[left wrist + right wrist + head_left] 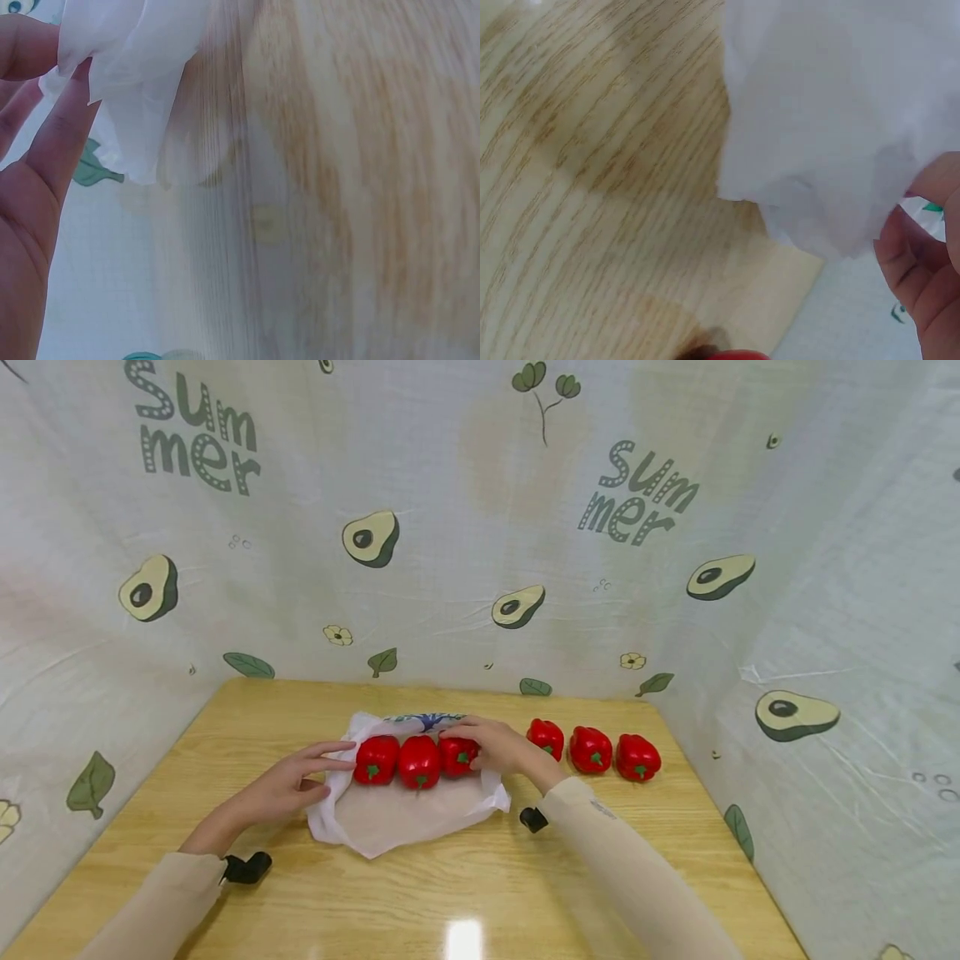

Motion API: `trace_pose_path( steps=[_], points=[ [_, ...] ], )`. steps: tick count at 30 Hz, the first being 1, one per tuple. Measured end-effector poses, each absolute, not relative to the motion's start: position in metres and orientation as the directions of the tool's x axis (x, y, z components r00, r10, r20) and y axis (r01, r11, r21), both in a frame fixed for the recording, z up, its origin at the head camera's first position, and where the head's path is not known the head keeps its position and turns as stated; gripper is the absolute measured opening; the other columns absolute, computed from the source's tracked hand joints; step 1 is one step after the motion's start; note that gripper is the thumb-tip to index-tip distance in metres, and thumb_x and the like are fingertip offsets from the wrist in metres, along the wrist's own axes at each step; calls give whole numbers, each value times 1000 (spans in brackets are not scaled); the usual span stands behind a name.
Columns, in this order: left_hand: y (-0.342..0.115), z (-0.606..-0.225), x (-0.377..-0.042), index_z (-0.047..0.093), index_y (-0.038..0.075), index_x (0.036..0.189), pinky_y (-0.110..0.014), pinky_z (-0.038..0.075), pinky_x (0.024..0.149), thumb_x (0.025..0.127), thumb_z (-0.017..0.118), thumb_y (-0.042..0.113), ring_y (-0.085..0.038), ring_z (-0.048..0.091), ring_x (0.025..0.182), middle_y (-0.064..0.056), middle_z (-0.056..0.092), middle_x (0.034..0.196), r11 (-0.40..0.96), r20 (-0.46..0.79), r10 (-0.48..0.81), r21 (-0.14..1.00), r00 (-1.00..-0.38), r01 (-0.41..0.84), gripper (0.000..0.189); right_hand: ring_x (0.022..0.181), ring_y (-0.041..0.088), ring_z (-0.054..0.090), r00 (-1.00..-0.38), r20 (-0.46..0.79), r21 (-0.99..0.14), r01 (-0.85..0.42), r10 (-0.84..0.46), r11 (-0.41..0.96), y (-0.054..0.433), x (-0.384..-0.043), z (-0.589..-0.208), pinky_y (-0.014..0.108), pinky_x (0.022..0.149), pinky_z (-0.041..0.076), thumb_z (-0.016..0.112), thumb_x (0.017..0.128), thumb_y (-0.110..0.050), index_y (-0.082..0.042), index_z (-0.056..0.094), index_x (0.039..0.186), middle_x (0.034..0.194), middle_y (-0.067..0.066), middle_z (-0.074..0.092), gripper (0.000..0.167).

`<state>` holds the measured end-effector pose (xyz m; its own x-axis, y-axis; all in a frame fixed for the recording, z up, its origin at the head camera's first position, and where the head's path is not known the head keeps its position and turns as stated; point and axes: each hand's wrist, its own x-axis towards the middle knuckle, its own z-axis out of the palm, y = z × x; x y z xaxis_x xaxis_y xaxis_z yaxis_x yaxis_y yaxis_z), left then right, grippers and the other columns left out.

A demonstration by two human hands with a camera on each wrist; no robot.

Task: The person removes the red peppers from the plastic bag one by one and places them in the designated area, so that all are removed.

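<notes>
Peppers in bag before "Summer" backdrop

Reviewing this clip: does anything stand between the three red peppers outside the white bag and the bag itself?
Yes, the right hand and its wrist: they lie between the white bag and the outside peppers, partly hiding the nearest. No other obstacle shows.
</notes>
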<state>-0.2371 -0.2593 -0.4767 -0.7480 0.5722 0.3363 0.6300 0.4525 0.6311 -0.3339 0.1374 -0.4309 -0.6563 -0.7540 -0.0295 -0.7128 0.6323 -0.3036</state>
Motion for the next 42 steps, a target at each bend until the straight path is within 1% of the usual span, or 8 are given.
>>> trace_pose_path(
  steps=[7, 14, 18, 20, 24, 31, 37, 42],
  points=[
    [-260, -477, -235, 71, 6, 136, -24, 59, 83, 92, 73, -11, -27, 55, 130, -19, 50, 157, 451, 339, 567, 635, -751, 627, 48, 137, 25, 56, -635, -2, -310, -734, -772, 605, 144, -322, -416, 38, 102, 56, 81, 92, -1, -23, 59, 153, 156, 3, 54, 69],
    [-259, -475, -235, 71, 6, 137, -24, 59, 86, 93, 72, -11, -32, 55, 132, -19, 49, 159, 462, 308, 561, 653, -768, 600, 47, 133, 23, 57, -595, 22, -363, -754, -804, 548, 158, -303, -391, 36, 97, 58, 81, 92, -2, -18, 58, 153, 152, 4, 56, 67],
    [-260, -476, -234, 71, 5, 137, -24, 58, 81, 92, 71, -13, -22, 55, 127, -18, 49, 159, 484, 297, 549, 649, -781, 587, 48, 131, 23, 58, -585, 46, -389, -757, -809, 525, 169, -293, -375, 33, 93, 59, 82, 91, -2, -16, 58, 153, 151, 5, 57, 67],
    [-260, -475, -234, 71, 5, 136, -24, 58, 79, 92, 71, -13, -21, 55, 125, -18, 49, 159, 487, 300, 547, 645, -781, 589, 48, 128, 22, 59, -586, 62, -394, -758, -808, 520, 175, -289, -368, 31, 90, 59, 82, 91, -2, -16, 59, 153, 150, 4, 57, 68],
    [-259, -475, -234, 72, 5, 135, -24, 57, 75, 91, 72, -12, -24, 57, 120, -19, 50, 158, 475, 318, 552, 640, -771, 604, 47, 120, 19, 61, -613, 86, -388, -746, -785, 540, 190, -281, -359, 27, 84, 59, 83, 90, -2, -19, 60, 151, 147, 1, 59, 68],
    [-260, -475, -233, 71, 5, 137, -23, 58, 82, 93, 72, -11, -25, 54, 130, -18, 49, 159, 486, 303, 544, 646, -782, 589, 47, 126, 27, 62, -631, 162, -319, -761, -758, 565, 221, -266, -357, 38, 94, 60, 87, 85, 0, -14, 62, 147, 143, 5, 61, 68],
    [-261, -475, -233, 71, 6, 137, -24, 58, 84, 93, 71, -11, -23, 53, 132, -17, 49, 160, 491, 292, 540, 653, -789, 577, 47, 120, 31, 66, -670, 192, -268, -739, -717, 619, 247, -255, -365, 39, 87, 62, 88, 82, 3, -12, 63, 145, 141, 10, 61, 69],
    [-261, -475, -233, 72, 7, 136, -23, 55, 74, 93, 71, -11, -25, 56, 117, -17, 49, 160, 493, 291, 538, 652, -791, 575, 47, 115, 28, 67, -709, 182, -247, -704, -682, 666, 263, -248, -375, 35, 85, 62, 88, 83, 2, -14, 63, 146, 141, 8, 62, 69]
  ],
)
